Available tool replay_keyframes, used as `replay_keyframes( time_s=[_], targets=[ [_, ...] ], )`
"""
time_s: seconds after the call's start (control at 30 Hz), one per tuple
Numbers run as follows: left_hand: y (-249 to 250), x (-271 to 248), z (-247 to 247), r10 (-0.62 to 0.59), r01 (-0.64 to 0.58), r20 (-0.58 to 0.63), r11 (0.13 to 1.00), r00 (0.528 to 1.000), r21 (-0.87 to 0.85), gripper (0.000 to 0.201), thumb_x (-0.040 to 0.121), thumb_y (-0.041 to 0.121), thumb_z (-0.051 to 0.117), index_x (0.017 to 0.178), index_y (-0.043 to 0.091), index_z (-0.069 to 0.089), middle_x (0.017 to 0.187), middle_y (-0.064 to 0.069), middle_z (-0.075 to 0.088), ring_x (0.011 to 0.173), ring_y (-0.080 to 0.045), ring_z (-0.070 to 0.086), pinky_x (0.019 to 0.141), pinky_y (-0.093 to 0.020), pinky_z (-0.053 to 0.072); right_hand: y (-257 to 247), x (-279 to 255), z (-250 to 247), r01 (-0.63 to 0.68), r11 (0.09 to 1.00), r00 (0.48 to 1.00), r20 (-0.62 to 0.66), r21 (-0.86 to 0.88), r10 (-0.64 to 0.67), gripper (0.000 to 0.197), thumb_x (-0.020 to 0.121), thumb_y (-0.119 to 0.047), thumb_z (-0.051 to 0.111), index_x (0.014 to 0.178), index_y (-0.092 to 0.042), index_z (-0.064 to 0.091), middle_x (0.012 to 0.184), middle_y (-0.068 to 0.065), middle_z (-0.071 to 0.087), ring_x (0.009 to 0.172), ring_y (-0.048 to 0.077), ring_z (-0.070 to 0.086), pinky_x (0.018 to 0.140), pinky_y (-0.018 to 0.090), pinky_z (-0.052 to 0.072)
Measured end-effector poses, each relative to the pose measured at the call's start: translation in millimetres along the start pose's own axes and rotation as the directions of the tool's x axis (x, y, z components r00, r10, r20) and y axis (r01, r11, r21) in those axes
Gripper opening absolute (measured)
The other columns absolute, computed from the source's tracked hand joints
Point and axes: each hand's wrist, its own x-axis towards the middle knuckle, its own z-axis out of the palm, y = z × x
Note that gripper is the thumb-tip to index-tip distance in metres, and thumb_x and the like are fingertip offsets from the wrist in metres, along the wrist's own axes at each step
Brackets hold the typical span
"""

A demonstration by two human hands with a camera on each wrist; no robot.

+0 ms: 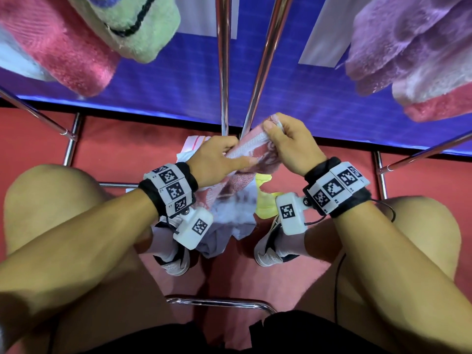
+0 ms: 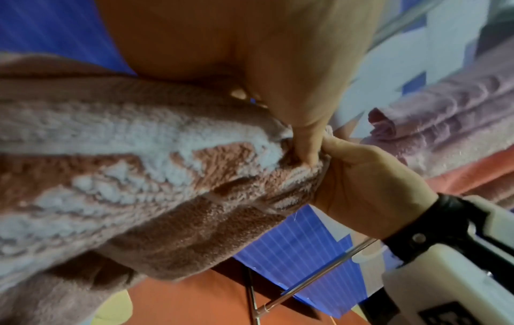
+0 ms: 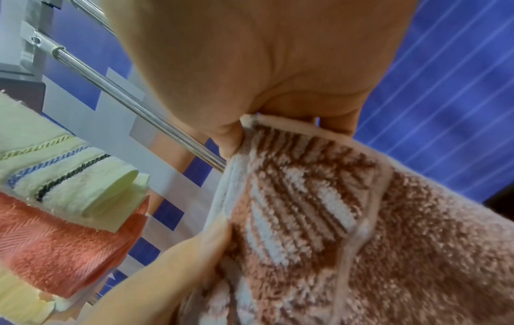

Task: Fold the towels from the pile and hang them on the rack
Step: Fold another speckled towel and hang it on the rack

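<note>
Head view: you sit with both knees in frame, your hands meeting over the red floor [image 1: 332, 180] in front of the blue panel [image 1: 178, 80].
Left hand: your left hand [image 1: 217, 159] pinches the striped hem of the pink-and-white towel [image 1: 245, 152], fingers curled onto the cloth, forefinger laid along it.
Right hand: your right hand [image 1: 291, 144] pinches the far corner of the same towel between thumb and curled fingers, a little farther and higher than the left.
Towel: it stretches between your two hands, and the rest hangs down towards the pile.
Pile: white, yellow and grey towels [image 1: 229, 215] lie crumpled on the floor between your shoes [image 1: 268, 249], under your wrists.
Rack: chrome rack [image 1: 223, 60] rails rise just beyond your hands; more rails cross near left and near right.
Hung left: a folded pink towel [image 1: 58, 47] and a green striped towel [image 1: 138, 24] hang at far left, touching each other.
Hung right: a lilac towel [image 1: 408, 42] hangs at far right, over a pale layer and a pink towel's edge.
Left wrist view: your left thumb [image 2: 306, 145] presses the plush cloth [image 2: 139, 171] right beside your right hand [image 2: 370, 187], which clamps the edge.
Right wrist view: your right hand [image 3: 250, 72] nips the hem corner of the towel [image 3: 319, 209]; left fingertips [image 3: 205, 239] grip the edge below.
</note>
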Motion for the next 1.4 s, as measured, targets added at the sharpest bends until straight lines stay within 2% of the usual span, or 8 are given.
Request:
replay_keyframes(
  time_s=[0.17, 0.37, 0.57, 0.77, 0.9, 1.17, 1.3, 1.4],
  targets=[
    [-7.7, -0.2, -6.9, 0.034, -0.033, -0.010, 0.991, 0.999, 0.132, 0.036, 0.083, 0.036, 0.068, 0.065, 0.009, 0.052, 0.064, -0.002, 0.048, 0.057, -0.012, 0.045, 0.056, -0.037, 0.044, 3.5, -1.7, 3.3, 0.052, 0.999, 0.998, -0.041, -0.005, -0.052, 0.033, 0.097, -0.032, 0.047, 0.081, -0.003, 0.053, 0.074, 0.011, 0.053, 0.072, 0.027, 0.052, 0.071, 0.040, 0.045],
    [9.7, -1.9, -21.1, 0.094, -0.083, -0.124, 0.992, 0.988, 0.097, 0.018, 0.077, 0.023, 0.072, 0.073, 0.006, 0.066, 0.062, -0.008, 0.055, 0.059, -0.007, 0.044, 0.056, -0.027, 0.036, -4.9, -11.5, 7.8, 0.057, 0.997, 0.998, -0.001, 0.046, -0.057, 0.005, 0.087, -0.023, 0.070, 0.086, -0.018, 0.069, 0.075, -0.003, 0.066, 0.070, 0.012, 0.061, 0.068, 0.026, 0.050],
    [36.1, -16.7, -31.7, 0.119, -0.110, -0.174, 0.992, 0.977, 0.061, 0.007, 0.081, 0.002, 0.076, 0.080, 0.006, 0.071, 0.069, -0.003, 0.062, 0.058, 0.001, 0.050, 0.060, -0.016, 0.042, -29.3, -26.0, 2.4, 0.139, 0.990, 0.988, -0.077, 0.024, -0.137, 0.014, 0.092, -0.021, 0.063, 0.079, -0.023, 0.061, 0.071, -0.009, 0.060, 0.069, 0.007, 0.053, 0.067, 0.022, 0.042],
    [63.8, -26.2, -58.7, 0.175, -0.110, -0.235, 0.958, 0.956, 0.266, 0.015, 0.069, 0.035, 0.078, 0.068, 0.024, 0.068, 0.064, -0.004, 0.064, 0.058, -0.007, 0.049, 0.060, -0.028, 0.042, -79.6, -33.2, -28.7, 0.246, 0.969, 0.959, -0.155, 0.028, -0.239, 0.013, 0.092, -0.025, 0.060, 0.084, -0.016, 0.064, 0.079, 0.001, 0.066, 0.077, 0.016, 0.059, 0.074, 0.030, 0.047],
    [91.9, -44.2, -83.1, 0.236, -0.095, -0.250, 0.878, 0.939, 0.469, 0.014, 0.078, 0.020, 0.080, 0.071, 0.016, 0.068, 0.058, -0.003, 0.057, 0.053, -0.011, 0.044, 0.052, -0.021, 0.034, -107.9, -40.2, -59.3, 0.296, 0.955, 0.926, -0.239, -0.021, -0.292, 0.016, 0.094, -0.019, 0.059, 0.084, -0.008, 0.062, 0.075, -0.008, 0.059, 0.073, 0.005, 0.052, 0.070, 0.019, 0.042],
    [153.8, -74.1, -107.1, 0.291, -0.150, -0.292, 0.894, 0.911, 0.421, 0.047, 0.087, 0.032, 0.073, 0.044, 0.021, 0.055, 0.043, 0.004, 0.041, 0.042, -0.007, 0.035, 0.048, -0.026, 0.030, -163.9, -69.2, -111.8, 0.365, 0.930, 0.808, -0.487, -0.027, -0.332, 0.014, 0.093, -0.012, 0.061, 0.080, -0.016, 0.062, 0.073, -0.014, 0.058, 0.066, -0.010, 0.051, 0.068, 0.014, 0.039],
    [209.0, -87.8, -100.8, 0.378, -0.255, -0.297, 0.890, 0.877, 0.379, 0.051, 0.097, 0.029, 0.061, 0.052, 0.020, 0.038, 0.049, 0.004, 0.031, 0.042, -0.006, 0.025, 0.046, -0.025, 0.021, -202.4, -79.8, -132.1, 0.395, 0.919, 0.755, -0.576, 0.015, -0.315, 0.007, 0.091, -0.013, 0.065, 0.083, -0.015, 0.064, 0.073, -0.012, 0.060, 0.066, -0.007, 0.051, 0.069, 0.015, 0.041],
    [248.3, -96.8, -96.6, 0.395, -0.273, -0.310, 0.888, 0.865, 0.369, 0.051, 0.097, 0.034, 0.060, 0.052, 0.020, 0.039, 0.048, 0.002, 0.031, 0.043, -0.011, 0.028, 0.047, -0.028, 0.021, -227.8, -91.4, -141.7, 0.390, 0.915, 0.789, -0.551, 0.106, -0.272, 0.008, 0.094, -0.011, 0.061, 0.095, -0.017, 0.057, 0.056, -0.008, 0.052, 0.043, 0.002, 0.046, 0.045, 0.020, 0.041]
  ],
)
